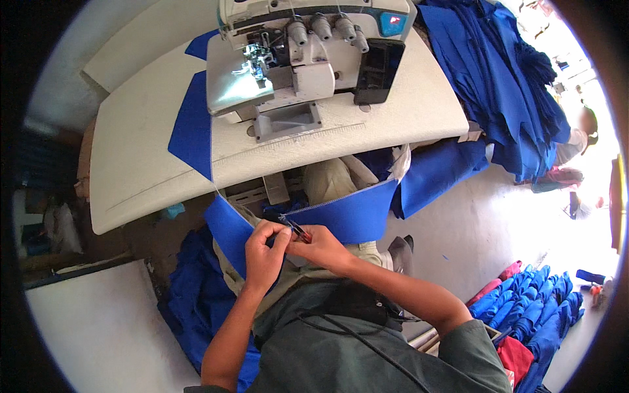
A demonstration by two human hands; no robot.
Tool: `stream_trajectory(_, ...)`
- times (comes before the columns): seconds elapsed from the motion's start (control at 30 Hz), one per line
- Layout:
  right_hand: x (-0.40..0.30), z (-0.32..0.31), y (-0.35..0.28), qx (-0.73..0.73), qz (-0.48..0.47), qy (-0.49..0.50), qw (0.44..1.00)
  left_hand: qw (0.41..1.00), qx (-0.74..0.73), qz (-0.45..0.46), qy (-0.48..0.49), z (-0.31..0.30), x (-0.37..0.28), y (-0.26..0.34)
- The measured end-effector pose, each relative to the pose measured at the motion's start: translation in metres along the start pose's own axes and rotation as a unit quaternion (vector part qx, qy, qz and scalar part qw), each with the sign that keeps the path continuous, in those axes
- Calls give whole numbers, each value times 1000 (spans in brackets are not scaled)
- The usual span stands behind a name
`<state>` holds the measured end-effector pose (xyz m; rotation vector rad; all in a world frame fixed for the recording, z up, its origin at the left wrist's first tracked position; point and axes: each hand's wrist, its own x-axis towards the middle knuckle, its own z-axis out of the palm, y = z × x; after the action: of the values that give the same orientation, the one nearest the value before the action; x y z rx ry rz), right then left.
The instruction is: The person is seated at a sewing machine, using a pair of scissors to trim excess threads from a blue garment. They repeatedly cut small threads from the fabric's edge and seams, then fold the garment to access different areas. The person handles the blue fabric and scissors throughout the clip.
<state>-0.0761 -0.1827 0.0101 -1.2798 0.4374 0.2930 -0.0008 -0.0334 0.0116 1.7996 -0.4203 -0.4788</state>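
Observation:
Over my lap, my left hand pinches the edge of a blue fabric piece with an overlocked seam. Close against it, my right hand holds small thread snips with red on the handle, their tips at the fabric edge. Another blue fabric piece, with white edge stitching, spans my knees to the right. A chain of thread links the left piece to a blue piece lying on the machine table. My fingers hide the exact cutting point.
An overlock sewing machine with its lamp lit stands on the white table. A black phone-like slab leans against it. Blue fabric is heaped at right; blue bundles lie on the floor. A white board is at left. A person sits far right.

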Motion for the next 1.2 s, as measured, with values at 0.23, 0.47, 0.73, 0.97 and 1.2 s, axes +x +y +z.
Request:
stream_trajectory(0.23,-26,-19,-1,-110,-70,100,986,998,45,-2,-50,-18,6,-17)
stream_trajectory(0.47,-40,-145,7,31,-87,406,909,977,187,-26,-94,-78,-4,-28)
stream_trajectory(0.73,-24,-189,35,-47,-113,422,898,983,175,41,-23,-45,15,-17)
stream_trajectory(0.97,-3,-211,79,-144,-96,490,855,982,174,48,-50,-41,20,-23)
stream_trajectory(1.2,-18,-101,25,-30,-166,399,901,986,160,13,-53,-37,15,-13)
